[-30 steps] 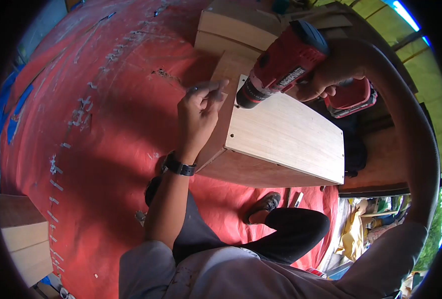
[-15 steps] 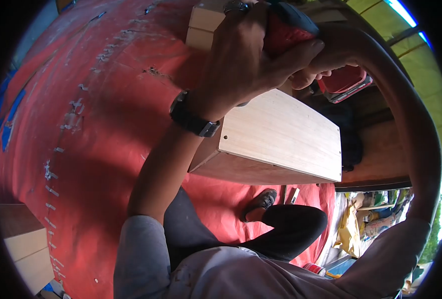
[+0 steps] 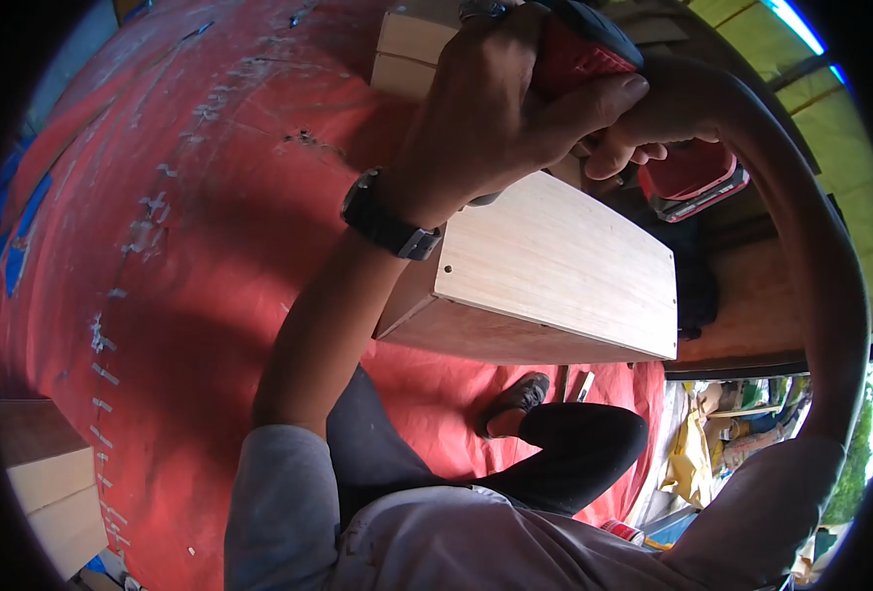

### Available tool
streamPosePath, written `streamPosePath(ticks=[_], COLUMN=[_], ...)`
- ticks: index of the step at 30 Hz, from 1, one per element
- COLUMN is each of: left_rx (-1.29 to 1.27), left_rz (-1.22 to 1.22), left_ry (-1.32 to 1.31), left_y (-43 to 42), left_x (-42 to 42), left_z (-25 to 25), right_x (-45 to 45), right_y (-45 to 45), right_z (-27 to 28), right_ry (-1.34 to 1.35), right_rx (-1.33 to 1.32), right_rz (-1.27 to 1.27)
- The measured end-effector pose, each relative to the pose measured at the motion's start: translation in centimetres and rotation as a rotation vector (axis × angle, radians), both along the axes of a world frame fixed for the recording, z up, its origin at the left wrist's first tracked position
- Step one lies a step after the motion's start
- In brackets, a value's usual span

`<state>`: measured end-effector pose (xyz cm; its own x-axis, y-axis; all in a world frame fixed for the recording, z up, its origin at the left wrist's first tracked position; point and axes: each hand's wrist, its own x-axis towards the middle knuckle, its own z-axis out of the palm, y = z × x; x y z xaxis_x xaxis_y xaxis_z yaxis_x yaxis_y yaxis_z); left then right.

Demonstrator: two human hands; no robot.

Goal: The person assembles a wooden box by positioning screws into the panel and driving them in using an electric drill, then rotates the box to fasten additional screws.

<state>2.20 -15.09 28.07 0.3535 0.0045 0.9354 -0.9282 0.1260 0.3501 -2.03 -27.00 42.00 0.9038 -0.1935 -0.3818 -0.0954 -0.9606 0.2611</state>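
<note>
A red and black cordless drill (image 3: 594, 49) is at the top of the view, above a pale wooden box (image 3: 565, 266). My left hand (image 3: 486, 108), with a dark watch at the wrist, is closed over the drill's body, thumb stretched along it. My right hand (image 3: 643, 138) wraps around the handle, much of it hidden behind my left thumb. Below the right hand hangs the drill's red battery (image 3: 693, 182). The drill's tip is out of sight. Small dark screw holes or screw heads dot the box's corners.
Red sheeting (image 3: 220, 325) with scraps of tape covers the floor. Another pale wooden box (image 3: 402, 54) stands at the top, and wooden pieces (image 3: 52, 483) lie at lower left. My foot (image 3: 520, 394) is near the box. Clutter (image 3: 742, 424) fills the lower right.
Both hands and the drill have shifted slightly, with the battery moving a little right and down in the view. The grip looks the same.
</note>
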Motion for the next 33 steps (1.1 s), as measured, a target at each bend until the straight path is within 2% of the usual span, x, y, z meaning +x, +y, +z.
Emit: streamPosePath(ticks=[5,10,16,18,19,21,23,24,26,31,33], left_rx=[-0.042,0.02,0.102,0.101,0.127,0.179,0.224,0.297,0.447,0.453,0.447], left_rz=[-0.129,-0.004,-0.046,-0.13,0.002,-0.035,-0.367,-0.394,-0.446,-0.439,-0.401], left_ry=[0.068,-0.025,0.134,0.313,0.146,0.161,0.524,0.547,0.586,0.55,0.542], left_y=[-0.3,0.2,1.5,3.2,3.6,4.8,6.4,6.8,7.1,5.6,5.3], left_x=[-0.4,-0.2,-1.5,-2.6,-1.1,0.2,-0.7,-0.6,-0.7,-0.6,-0.4], left_z=[0.2,0.8,1.4,-0.1,-2.1,-6.4,-9.2,-10.4,-11.7,-12.6,-12.7], right_x=[-0.2,-1.0,0.2,-0.1,-0.3,-0.6,-0.8,-0.7,-0.8,-1.3,-2.3], right_y=[0.1,0.6,-0.7,-0.3,-0.3,-0.7,-1.1,-1.2,-1.3,-1.4,-0.6], right_z=[0.2,0.6,0.3,0.4,0.3,0.1,-0.1,-0.2,-0.1,0.2,0.9], right_ry=[0.011,-0.024,0.066,0.081,0.088,0.07,0.057,0.057,0.053,0.065,0.025], right_rx=[-0.016,-0.024,0.081,0.032,0.009,0.055,0.078,0.08,0.085,0.133,0.028], right_rz=[-0.004,0.01,0.034,0.043,0.045,0.031,0.021,0.017,0.018,0.031,0.042])
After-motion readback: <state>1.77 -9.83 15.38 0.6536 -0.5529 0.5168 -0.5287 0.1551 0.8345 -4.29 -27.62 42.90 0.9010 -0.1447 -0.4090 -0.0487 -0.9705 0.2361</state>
